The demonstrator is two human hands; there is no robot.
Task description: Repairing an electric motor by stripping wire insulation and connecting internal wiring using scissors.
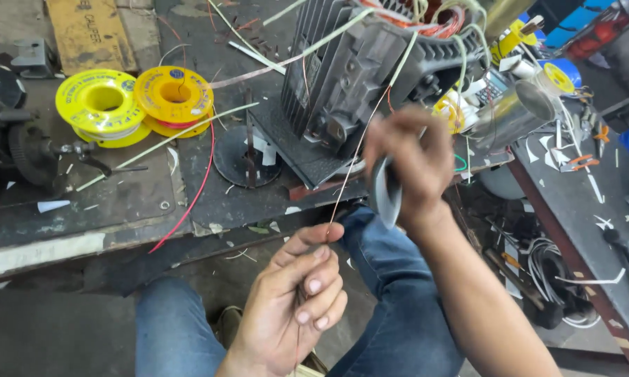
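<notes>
- Pinching a thin copper wire (pixel 342 188) down low, the left hand (pixel 297 307) has thumb and fingers closed on it, just off the bench's (pixel 105 216) front edge, over the knees in blue jeans (pixel 391 307);
- right hand (pixel 405 164) sits higher and closer to the black finned motor housing (pixel 356 77), curled around a flat grey tool (pixel 385 192); can't tell if it also touches the wire;
- wire's long axis runs up and to the right, from the left hand past the right one into the housing near the bench's front edge; so the right hand is nearer the motor end;
- two yellow wire spools (pixel 140 105) sit well apart, toward the bench's left side, with a red wire (pixel 199 188) trailing off the front edge.
</notes>
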